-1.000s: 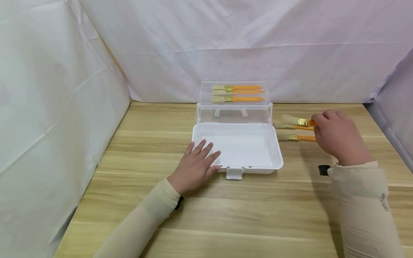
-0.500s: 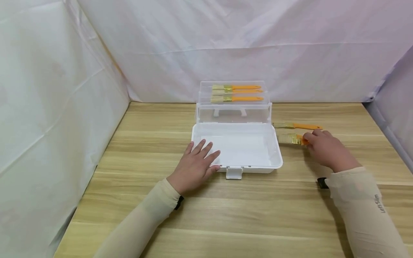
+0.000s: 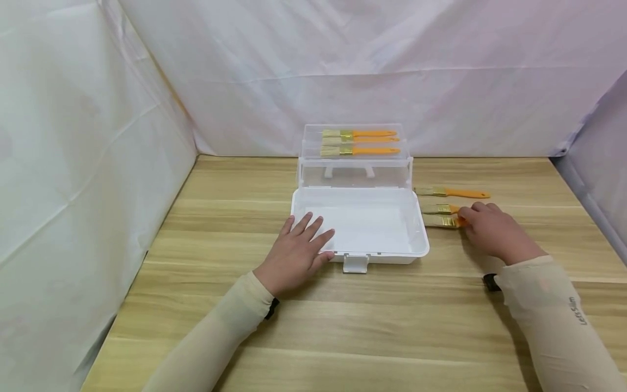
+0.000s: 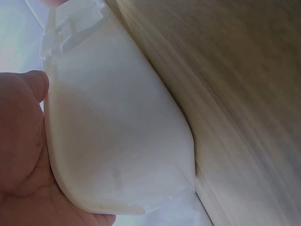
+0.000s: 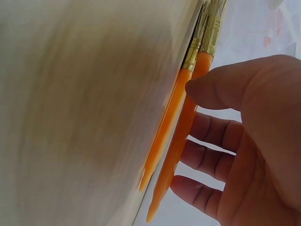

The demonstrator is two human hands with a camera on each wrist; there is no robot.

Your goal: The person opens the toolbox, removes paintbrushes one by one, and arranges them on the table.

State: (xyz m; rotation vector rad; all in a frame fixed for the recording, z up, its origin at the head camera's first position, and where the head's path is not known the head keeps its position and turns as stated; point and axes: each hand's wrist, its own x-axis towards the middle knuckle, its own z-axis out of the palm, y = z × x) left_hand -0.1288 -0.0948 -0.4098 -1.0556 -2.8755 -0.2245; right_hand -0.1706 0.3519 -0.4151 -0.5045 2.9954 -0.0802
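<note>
My left hand (image 3: 296,256) rests over the front left rim of a white plastic box (image 3: 416,250), its fingers spread and straight. The left wrist view shows the thumb at the rim of the box wall (image 4: 113,117). To the right, my right hand (image 3: 497,231) pinches a paintbrush (image 3: 443,220) by its orange handle, low at the table. In the right wrist view, the thumb presses the held handle (image 5: 176,146) with fingers behind it. Another paintbrush (image 5: 164,127) lies close beside it. A third paintbrush (image 3: 465,193) lies farther back on the table.
The box's clear lid (image 3: 313,173) stands opened behind it, and several orange-handled brushes (image 3: 374,151) lie on its upper part. A white latch (image 3: 355,264) hangs at the box's front. White cloth (image 3: 343,71) walls the wooden table (image 3: 343,337) at the back and sides.
My right hand has lowered the paintbrush from above the table and shifted it nearer to me, so it lies in front of the other two. The left hand has not moved.
</note>
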